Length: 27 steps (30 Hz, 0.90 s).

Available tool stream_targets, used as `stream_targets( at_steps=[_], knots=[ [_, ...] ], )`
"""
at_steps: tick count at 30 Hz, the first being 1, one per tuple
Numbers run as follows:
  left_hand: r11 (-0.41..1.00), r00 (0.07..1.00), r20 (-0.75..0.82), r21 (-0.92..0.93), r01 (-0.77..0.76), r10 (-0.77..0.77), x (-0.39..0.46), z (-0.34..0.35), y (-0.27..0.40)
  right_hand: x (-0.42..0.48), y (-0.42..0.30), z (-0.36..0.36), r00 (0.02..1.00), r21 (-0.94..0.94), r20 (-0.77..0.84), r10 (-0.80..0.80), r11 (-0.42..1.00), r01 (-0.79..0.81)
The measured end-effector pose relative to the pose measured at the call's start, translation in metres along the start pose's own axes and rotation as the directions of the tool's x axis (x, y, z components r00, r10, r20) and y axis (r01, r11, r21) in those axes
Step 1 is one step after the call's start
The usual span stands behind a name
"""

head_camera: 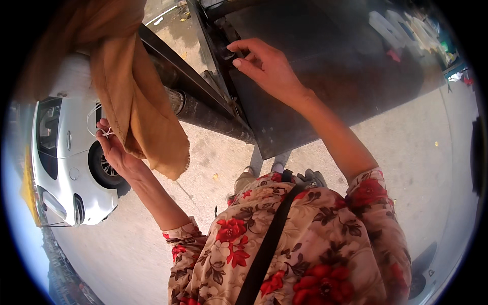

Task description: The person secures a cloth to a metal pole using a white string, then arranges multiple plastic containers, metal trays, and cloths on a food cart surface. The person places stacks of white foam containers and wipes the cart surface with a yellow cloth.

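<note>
My left hand [121,158] is raised on the left, palm turned up, beside the lower folds of a hanging brown cloth [141,106]. A thin white cord [90,120] loops between its fingertips; the cloth partly covers the fingers. On the other side, my right hand [265,70] hovers over the near left part of a dark flat tabletop [289,126]. Its thumb and index finger are apart, with nothing visible between them. Below its fingertips runs the dark metal edge frame [213,63] of the table.
A dark metal bar [190,76] and a round pole [202,114] slant between cloth and table. White plastic containers [387,30] and a red scrap [393,55] sit at the table's far right. A silver car [76,164] is parked left on sunlit concrete ground [206,160].
</note>
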<state>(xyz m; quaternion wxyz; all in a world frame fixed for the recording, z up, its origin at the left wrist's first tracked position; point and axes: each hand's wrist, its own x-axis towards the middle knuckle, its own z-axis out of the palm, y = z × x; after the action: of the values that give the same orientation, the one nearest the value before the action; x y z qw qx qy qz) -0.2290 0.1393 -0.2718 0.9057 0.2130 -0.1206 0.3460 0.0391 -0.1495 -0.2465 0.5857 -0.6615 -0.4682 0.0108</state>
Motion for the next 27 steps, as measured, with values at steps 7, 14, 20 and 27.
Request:
stream_targets(
  at_steps=[7, 14, 20, 27],
  knots=[
    [0.463, 0.832, -0.396, 0.865, 0.195, 0.389, -0.084, 0.000, 0.025, -0.189, 0.010, -0.055, 0.462, 0.130, 0.725, 0.511, 0.557, -0.820],
    [0.135, 0.612, -0.759, 0.597, 0.791, -0.222, -0.192, -0.148, -0.108, -0.432, 0.102, -0.036, 0.214, -0.645, 0.728, 0.651, 0.757, -0.104],
    [0.280, 0.642, -0.659, 0.579, 0.765, -0.392, -0.223, -0.139, -0.152, -0.553, 0.052, -0.036, -0.400, -0.915, 0.289, 0.870, 0.129, -0.382],
    [0.318, 0.814, -0.488, 0.754, 0.575, -0.315, -0.272, -0.128, -0.093, -0.498, 0.014, 0.069, -0.284, -0.973, 0.217, 0.934, 0.185, -0.135]
  ],
)
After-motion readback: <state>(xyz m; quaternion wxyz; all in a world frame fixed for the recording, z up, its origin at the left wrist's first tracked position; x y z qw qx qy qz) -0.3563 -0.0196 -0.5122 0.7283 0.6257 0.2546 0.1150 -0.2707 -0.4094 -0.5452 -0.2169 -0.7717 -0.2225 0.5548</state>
